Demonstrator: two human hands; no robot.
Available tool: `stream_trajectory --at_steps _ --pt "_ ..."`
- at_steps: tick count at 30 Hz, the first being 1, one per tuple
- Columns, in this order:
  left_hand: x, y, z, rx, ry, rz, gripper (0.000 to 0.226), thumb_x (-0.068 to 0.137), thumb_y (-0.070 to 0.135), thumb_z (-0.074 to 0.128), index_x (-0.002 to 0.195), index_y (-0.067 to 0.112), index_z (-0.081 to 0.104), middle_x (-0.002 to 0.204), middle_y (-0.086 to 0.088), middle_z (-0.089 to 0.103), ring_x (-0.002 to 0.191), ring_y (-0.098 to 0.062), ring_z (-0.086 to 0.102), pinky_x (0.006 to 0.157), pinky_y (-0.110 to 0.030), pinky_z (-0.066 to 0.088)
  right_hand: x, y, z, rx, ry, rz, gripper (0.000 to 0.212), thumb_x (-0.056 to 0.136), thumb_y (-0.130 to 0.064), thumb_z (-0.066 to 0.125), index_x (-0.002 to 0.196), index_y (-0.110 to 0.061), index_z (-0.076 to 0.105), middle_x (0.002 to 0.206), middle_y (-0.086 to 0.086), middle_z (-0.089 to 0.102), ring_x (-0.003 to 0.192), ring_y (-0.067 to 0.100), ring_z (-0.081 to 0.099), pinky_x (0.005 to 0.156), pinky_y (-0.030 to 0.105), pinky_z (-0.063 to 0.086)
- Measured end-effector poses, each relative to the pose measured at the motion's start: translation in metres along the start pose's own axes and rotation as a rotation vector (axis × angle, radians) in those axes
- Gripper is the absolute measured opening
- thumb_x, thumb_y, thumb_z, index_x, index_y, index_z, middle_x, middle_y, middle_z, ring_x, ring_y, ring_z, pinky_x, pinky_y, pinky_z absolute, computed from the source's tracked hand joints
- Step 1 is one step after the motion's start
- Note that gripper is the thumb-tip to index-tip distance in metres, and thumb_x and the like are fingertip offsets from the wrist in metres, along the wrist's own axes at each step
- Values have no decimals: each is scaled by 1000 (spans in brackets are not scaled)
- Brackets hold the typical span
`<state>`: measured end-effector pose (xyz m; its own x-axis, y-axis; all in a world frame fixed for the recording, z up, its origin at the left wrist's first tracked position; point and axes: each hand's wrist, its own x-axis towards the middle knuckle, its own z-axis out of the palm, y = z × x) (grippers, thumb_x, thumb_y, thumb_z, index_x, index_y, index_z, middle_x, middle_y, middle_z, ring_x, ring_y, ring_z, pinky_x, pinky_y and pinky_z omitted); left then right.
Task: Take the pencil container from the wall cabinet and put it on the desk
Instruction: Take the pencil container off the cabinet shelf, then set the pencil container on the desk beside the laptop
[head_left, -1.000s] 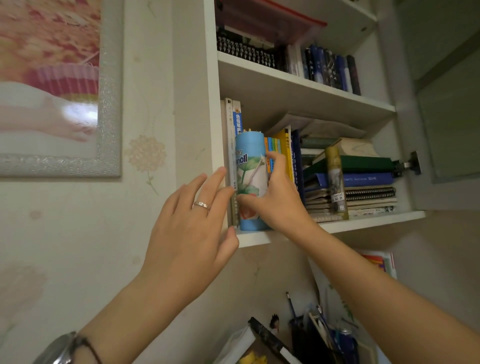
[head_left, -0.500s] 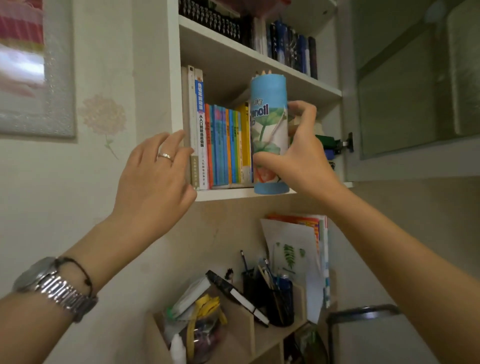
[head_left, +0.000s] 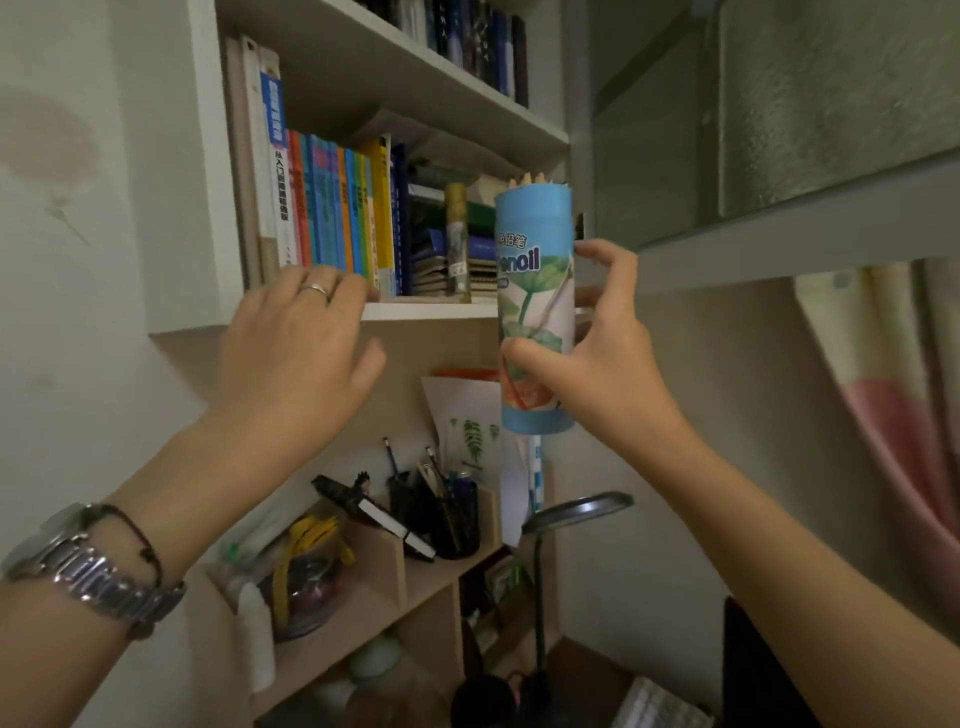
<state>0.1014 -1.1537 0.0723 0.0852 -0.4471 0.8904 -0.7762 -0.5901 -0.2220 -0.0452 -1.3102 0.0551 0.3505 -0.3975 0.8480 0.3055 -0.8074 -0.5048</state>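
Observation:
The pencil container (head_left: 535, 291) is a tall light-blue tube with a lotus print, pencil tips showing at its top. My right hand (head_left: 602, 358) grips its lower half and holds it upright in the air, out in front of the wall cabinet (head_left: 431, 310) and partly below the shelf edge. My left hand (head_left: 298, 353), with a ring and a wristwatch, hovers open beside the upright books (head_left: 337, 218), its fingertips near the shelf edge. A corner of the desk (head_left: 587, 675) shows far below.
The cabinet's frosted door (head_left: 779, 130) stands open at the right. Below are a wooden organizer (head_left: 395, 597) with a black pen cup (head_left: 457, 519), a jar and a notebook, a round lamp head (head_left: 576, 512), and a pink curtain (head_left: 904, 415).
My right hand has pulled the container off the shelf and carried it right and downward, clear of the books. My left hand stayed near the shelf edge. The view tilted down.

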Motion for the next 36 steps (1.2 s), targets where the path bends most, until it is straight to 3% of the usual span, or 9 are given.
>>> stream_trajectory --at_steps 5,12,14,18,22,25,28,31,36 --pt "-26 39 9 -230 -81 28 34 86 31 52 116 16 56 112 -8 62 106 -27 52 79 -39 41 -41 16 -19 -38 15 77 77 70 -12 78 127 -30 29 89 -14 62 80 5 68 72 32 60" --pt "-71 78 54 -490 -207 126 25 84 31 59 105 18 62 101 -2 65 97 -25 57 72 -36 42 -106 45 -37 -145 31 192 81 65 -19 82 126 -34 30 97 -14 60 83 5 68 69 27 59" --pt "-87 87 67 -527 -244 147 27 84 33 57 107 20 61 102 -1 64 98 -22 57 70 -32 38 -122 52 -38 -169 21 220 82 63 -25 81 126 -36 30 97 -20 61 88 5 67 70 25 58" --pt "-119 102 86 -634 -327 176 28 86 32 56 112 21 62 108 0 64 103 -19 54 71 -28 33 -161 65 -37 -186 -23 296 82 68 -12 79 130 -32 29 95 -40 58 93 -3 63 70 14 53" --pt "-157 111 101 -700 -420 206 26 85 30 59 109 19 63 106 0 64 98 -19 56 71 -27 34 -203 80 -30 -215 -39 382 82 68 -10 80 134 -19 32 103 -22 56 100 -4 58 77 10 51" --pt "-190 116 111 -731 -495 219 24 82 31 60 103 19 64 98 -2 66 88 -20 58 67 -31 44 -237 89 -23 -221 -61 457 82 66 -7 81 132 -17 34 108 -17 55 100 -4 58 75 8 49" --pt "-223 120 119 -763 -571 207 23 82 30 61 101 19 64 96 0 65 82 -17 54 62 -31 43 -272 101 -17 -238 -78 511 83 63 -6 83 131 -15 35 115 -10 55 102 1 59 79 13 50" --pt "-255 126 127 -776 -641 212 25 81 27 65 103 16 64 96 -4 66 85 -24 58 65 -34 47 -309 113 -13 -224 -91 589 82 63 -3 83 129 -12 36 115 -14 54 104 -2 59 81 13 49" --pt "-305 138 143 -778 -746 236 20 78 18 68 97 11 66 86 -6 65 79 -27 59 61 -31 40 -367 131 -5 -201 -148 757 80 67 -6 82 129 -15 33 115 -20 49 103 -13 54 80 7 46"
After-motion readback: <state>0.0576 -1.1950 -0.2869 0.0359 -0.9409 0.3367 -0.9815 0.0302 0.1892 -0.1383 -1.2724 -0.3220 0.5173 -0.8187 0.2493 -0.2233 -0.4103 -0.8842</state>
